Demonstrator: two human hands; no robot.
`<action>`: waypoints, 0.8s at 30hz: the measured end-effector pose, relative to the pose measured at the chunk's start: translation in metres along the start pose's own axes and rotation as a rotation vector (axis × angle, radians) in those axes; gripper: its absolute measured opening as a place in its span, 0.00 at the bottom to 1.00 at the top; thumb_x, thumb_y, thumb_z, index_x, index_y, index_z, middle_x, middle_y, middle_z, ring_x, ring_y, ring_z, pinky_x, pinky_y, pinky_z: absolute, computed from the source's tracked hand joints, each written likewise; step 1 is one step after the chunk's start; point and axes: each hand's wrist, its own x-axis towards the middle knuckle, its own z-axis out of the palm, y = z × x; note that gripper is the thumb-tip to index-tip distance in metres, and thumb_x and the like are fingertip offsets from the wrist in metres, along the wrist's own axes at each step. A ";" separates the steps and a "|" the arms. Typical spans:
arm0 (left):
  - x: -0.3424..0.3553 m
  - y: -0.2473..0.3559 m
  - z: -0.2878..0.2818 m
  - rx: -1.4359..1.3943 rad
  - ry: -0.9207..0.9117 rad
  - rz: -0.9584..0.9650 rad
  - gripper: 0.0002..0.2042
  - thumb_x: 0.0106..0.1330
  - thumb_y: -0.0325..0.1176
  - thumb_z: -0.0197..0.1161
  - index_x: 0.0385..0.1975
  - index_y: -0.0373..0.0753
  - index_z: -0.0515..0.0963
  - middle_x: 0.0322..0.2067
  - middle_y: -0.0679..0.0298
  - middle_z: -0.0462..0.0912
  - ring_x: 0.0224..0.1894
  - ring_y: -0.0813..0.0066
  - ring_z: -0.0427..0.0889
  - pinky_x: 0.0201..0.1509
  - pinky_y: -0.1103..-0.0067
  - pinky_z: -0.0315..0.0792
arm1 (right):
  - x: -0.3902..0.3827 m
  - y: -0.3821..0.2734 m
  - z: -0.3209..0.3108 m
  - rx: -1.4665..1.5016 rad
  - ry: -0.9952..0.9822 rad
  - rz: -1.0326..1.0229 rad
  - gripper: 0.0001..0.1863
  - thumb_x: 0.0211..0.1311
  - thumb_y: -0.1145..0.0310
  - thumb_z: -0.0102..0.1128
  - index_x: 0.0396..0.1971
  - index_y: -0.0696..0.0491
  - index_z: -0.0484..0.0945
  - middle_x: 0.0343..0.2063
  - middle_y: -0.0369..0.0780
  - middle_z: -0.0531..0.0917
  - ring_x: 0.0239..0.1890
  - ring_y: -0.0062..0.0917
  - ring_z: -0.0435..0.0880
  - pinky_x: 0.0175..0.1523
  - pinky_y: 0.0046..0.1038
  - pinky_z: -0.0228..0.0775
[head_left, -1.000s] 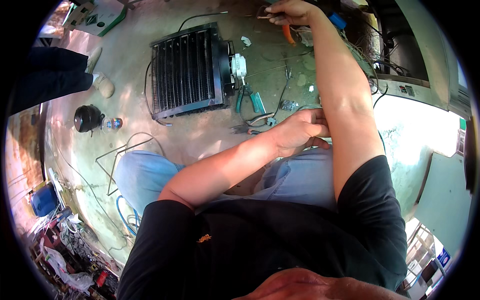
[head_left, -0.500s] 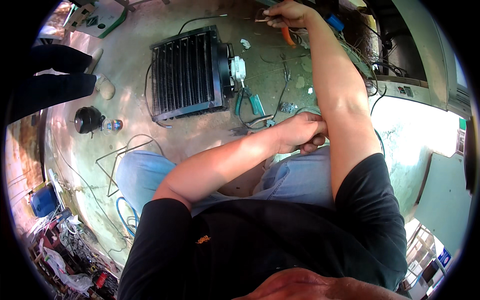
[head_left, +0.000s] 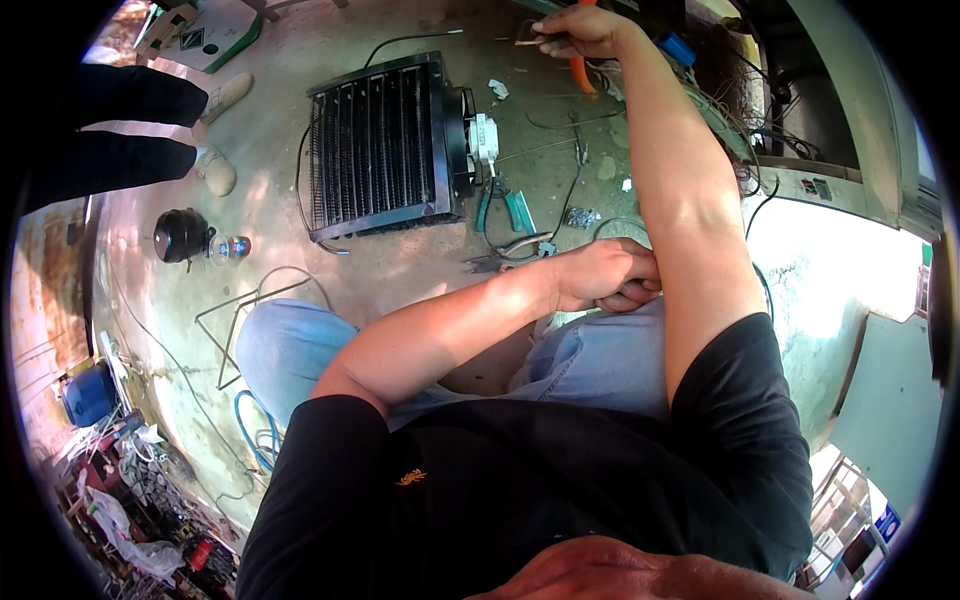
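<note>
My right hand is stretched far out at the top, its fingers closed on a thin brownish rod. My left hand is curled shut above my knee, beside my right forearm; whatever lies in it is hidden. Left of centre on the floor stands a black finned condenser coil with a fan motor at its side. Between it and my left hand lie green-handled pliers, another pair of pliers and a small clear plastic bag.
Another person's legs and shoes are at the left. Nearby sit a black compressor and a small jar. A bent rod frame lies by my knee. Tangled wires and a cabinet border the right.
The other person's farther foot has shifted right and away. The whole view has slid slightly. Both my hands keep nearly the same places, the right still pinching the rod.
</note>
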 end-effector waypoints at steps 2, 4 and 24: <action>-0.001 0.000 -0.004 0.008 -0.029 -0.011 0.09 0.73 0.33 0.53 0.33 0.36 0.77 0.20 0.73 0.63 0.19 0.84 0.57 0.23 0.81 0.52 | 0.002 0.000 0.004 0.000 -0.036 0.002 0.12 0.77 0.67 0.55 0.45 0.61 0.80 0.36 0.44 0.87 0.36 0.28 0.87 0.44 0.29 0.85; -0.005 0.002 -0.003 0.032 0.014 -0.028 0.09 0.73 0.33 0.54 0.34 0.35 0.77 0.20 0.72 0.64 0.19 0.84 0.57 0.23 0.81 0.52 | 0.003 0.000 0.011 -0.031 -0.044 -0.008 0.12 0.76 0.67 0.55 0.45 0.61 0.79 0.36 0.44 0.87 0.36 0.28 0.87 0.44 0.29 0.85; -0.029 0.059 -0.062 0.843 0.698 0.183 0.19 0.74 0.42 0.59 0.29 0.31 0.79 0.19 0.66 0.78 0.22 0.78 0.80 0.31 0.79 0.76 | 0.018 0.017 0.052 -0.003 -0.013 -0.065 0.08 0.69 0.66 0.66 0.38 0.55 0.83 0.33 0.36 0.88 0.35 0.20 0.88 0.43 0.21 0.84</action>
